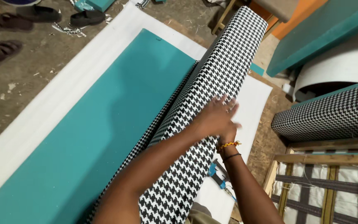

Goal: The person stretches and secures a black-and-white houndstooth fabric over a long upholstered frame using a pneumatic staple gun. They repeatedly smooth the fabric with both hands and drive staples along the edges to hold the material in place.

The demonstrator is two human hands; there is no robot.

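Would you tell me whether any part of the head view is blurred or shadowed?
Head view: the left hand is motion-blurred at the fingertips on the houndstooth cushion; the arms cast a soft shadow on the teal foam; the rest is sharp, evenly lit.

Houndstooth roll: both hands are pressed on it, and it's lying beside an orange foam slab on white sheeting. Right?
Not quite. The head view shows the foam slab is teal, not orange. Both hands do rest on the black-and-white houndstooth roll, over white sheeting.
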